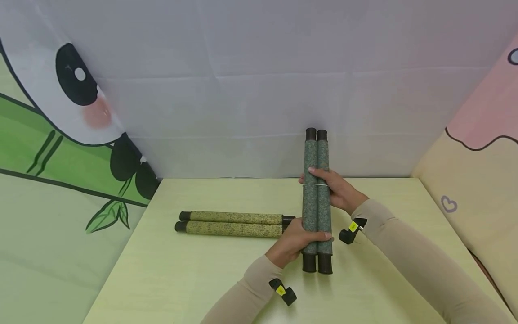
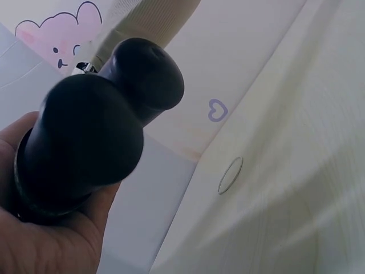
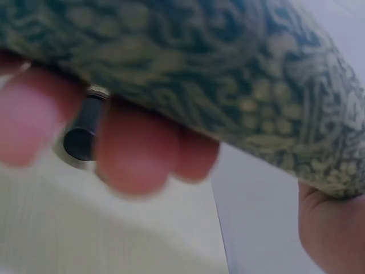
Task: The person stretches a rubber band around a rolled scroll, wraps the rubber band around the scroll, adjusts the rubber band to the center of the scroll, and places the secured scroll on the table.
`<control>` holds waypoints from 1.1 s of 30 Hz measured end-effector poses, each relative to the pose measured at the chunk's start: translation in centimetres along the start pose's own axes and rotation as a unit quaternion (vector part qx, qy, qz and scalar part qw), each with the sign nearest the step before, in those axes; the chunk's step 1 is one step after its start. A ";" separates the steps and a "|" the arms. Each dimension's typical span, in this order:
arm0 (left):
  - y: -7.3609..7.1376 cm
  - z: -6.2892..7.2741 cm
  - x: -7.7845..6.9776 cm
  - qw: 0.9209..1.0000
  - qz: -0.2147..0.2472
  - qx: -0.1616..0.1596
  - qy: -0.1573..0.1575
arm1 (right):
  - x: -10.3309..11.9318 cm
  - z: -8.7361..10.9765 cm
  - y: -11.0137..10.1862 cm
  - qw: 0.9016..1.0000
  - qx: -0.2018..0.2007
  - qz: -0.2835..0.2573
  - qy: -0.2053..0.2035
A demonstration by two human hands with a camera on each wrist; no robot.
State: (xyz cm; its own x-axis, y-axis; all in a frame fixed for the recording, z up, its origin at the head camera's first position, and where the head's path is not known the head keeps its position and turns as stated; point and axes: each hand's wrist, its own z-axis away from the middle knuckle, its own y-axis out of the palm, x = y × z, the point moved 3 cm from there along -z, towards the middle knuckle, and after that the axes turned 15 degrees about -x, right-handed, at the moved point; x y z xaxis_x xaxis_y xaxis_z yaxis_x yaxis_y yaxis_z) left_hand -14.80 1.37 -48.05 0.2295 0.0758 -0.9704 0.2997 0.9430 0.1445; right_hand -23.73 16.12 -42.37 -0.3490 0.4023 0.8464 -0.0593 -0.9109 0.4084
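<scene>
Two green patterned scrolls (image 1: 310,207) with dark end knobs stand nearly upright side by side, raised above the table. A thin white band (image 1: 315,184) runs across the pair. My left hand (image 1: 297,238) grips both near the lower end, thumb across the front; in the left wrist view the dark knobs (image 2: 85,131) loom large beside the palm. Higher up, my right hand (image 1: 344,191) holds the pair from the right, thumb in front and fingers behind. The right wrist view shows its fingertips (image 3: 137,148) against the green patterned scroll (image 3: 199,68).
Two yellow patterned scrolls (image 1: 234,228) lie side by side on the pale table (image 1: 194,274), left of the green pair. A thin loop (image 2: 220,190) lies on the table in the left wrist view. Behind the table hangs a white backdrop (image 1: 243,99).
</scene>
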 end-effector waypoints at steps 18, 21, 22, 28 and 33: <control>-0.3 -0.2 0.0 0.999 0.033 0.012 -0.002 | -2.8 1.6 0.0 1.000 -0.003 0.022 0.013; -0.3 -0.2 0.2 0.999 0.034 0.015 -0.003 | -3.1 1.7 -0.1 1.000 -0.003 0.024 0.011; -0.3 -0.1 0.2 0.999 0.034 0.017 -0.004 | -3.2 1.8 -0.2 1.000 -0.003 0.021 0.012; -0.4 -0.2 0.1 0.999 0.038 0.011 0.003 | -3.9 2.3 0.0 1.000 0.006 0.016 0.016; -0.6 -0.3 0.1 0.999 0.036 0.014 0.001 | -4.2 2.6 0.1 1.000 0.015 0.021 0.013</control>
State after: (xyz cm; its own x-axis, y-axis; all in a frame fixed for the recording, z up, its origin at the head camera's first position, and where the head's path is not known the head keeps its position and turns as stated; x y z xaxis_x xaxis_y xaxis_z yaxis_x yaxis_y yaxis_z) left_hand -15.19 0.91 -48.27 0.2495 0.1435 -0.9577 0.3090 0.9255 0.2192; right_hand -19.85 14.63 -44.99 -0.3741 0.3615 0.8540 -0.0165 -0.9234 0.3836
